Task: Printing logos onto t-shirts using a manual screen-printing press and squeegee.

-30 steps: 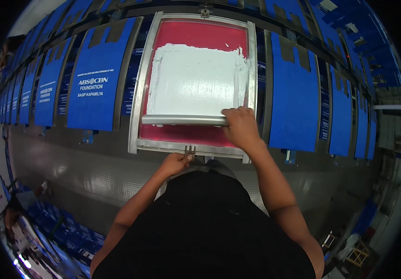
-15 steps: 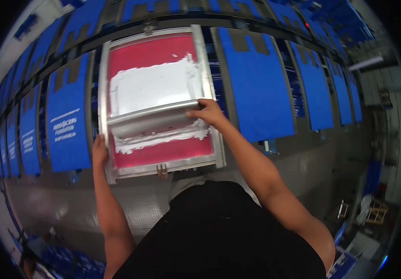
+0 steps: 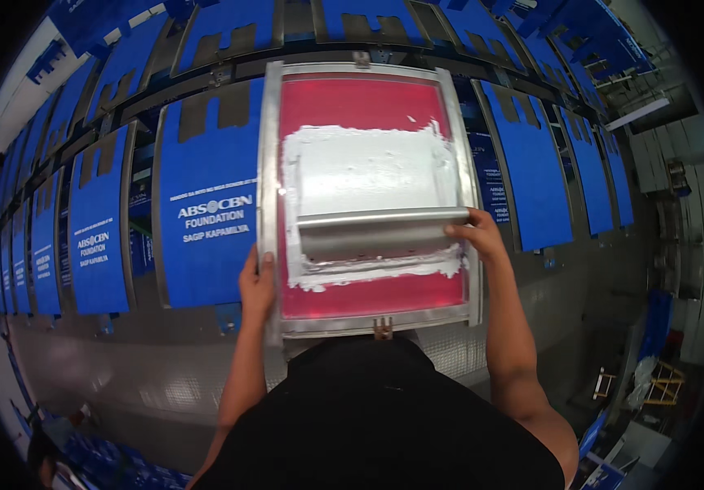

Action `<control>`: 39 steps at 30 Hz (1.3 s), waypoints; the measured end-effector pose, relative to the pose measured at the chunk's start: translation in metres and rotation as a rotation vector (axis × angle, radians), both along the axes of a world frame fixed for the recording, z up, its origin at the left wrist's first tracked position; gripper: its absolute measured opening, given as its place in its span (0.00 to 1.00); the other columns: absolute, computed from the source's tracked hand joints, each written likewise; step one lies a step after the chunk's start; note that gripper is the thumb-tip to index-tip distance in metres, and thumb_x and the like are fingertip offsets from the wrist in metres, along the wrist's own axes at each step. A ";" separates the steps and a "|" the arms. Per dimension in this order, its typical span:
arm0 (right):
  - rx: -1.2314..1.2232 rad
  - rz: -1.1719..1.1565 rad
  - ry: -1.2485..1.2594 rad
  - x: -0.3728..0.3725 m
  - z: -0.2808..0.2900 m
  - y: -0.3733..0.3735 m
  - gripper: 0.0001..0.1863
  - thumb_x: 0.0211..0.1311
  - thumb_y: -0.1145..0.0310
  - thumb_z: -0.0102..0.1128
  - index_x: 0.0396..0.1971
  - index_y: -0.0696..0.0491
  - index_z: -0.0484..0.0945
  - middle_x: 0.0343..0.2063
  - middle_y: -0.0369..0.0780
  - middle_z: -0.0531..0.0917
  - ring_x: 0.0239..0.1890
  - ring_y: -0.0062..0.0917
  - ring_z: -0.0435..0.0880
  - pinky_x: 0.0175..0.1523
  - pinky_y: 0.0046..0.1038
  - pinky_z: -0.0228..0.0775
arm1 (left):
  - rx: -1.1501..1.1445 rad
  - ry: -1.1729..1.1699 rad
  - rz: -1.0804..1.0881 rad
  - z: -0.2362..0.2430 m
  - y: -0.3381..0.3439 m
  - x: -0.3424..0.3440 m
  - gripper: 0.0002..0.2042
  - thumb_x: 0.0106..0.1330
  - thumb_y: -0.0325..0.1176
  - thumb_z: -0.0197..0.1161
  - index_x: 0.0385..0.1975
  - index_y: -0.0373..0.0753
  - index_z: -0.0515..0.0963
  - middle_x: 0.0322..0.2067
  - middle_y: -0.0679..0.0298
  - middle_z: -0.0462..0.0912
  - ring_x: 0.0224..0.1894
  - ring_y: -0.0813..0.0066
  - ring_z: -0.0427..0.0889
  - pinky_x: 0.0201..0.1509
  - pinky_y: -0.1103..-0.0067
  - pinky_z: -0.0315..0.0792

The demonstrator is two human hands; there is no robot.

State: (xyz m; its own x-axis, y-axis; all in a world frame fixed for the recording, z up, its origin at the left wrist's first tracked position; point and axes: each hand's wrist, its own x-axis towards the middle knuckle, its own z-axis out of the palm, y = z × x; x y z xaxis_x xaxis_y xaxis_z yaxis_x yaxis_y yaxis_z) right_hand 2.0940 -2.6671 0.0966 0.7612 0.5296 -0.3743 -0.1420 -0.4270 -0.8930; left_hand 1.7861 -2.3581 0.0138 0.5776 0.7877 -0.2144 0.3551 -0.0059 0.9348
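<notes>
A silkscreen frame with silver metal rails and red mesh lies before me over the row of blue panels. White ink coats the middle of the mesh, with ragged edges. Across its lower part rests a wide metal squeegee. My left hand is closed around the frame's left rail, thumb on top. My right hand grips the squeegee's right end, beside the right rail; some of its fingers are hidden.
A blue panel with white print lies just left of the frame, and more printed panels curve away beyond it. Plain blue panels continue on the right. Another row of panels stands at the far side. Small metal brackets stick up along the edges.
The screen frame, squeegee and both hands have moved right along the row. A blue panel with white print now shows just left of the frame. The squeegee stays low on the mesh.
</notes>
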 end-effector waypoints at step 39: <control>-0.006 0.127 0.024 0.125 -0.054 -0.076 0.26 0.43 0.68 0.75 0.45 0.61 0.79 0.38 0.42 0.83 0.42 0.26 0.80 0.51 0.26 0.69 | -0.006 0.093 0.122 -0.027 -0.095 0.096 0.30 0.67 0.51 0.57 0.59 0.31 0.69 0.47 0.48 0.79 0.46 0.67 0.79 0.52 0.77 0.70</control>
State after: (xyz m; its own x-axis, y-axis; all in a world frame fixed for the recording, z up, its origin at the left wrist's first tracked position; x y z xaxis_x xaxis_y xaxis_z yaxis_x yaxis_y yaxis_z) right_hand 2.2187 -2.7433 0.0425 0.6790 0.6186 -0.3953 -0.1081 -0.4484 -0.8873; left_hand 1.8821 -2.4535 -0.0132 0.4548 0.8496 -0.2670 0.4375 0.0480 0.8980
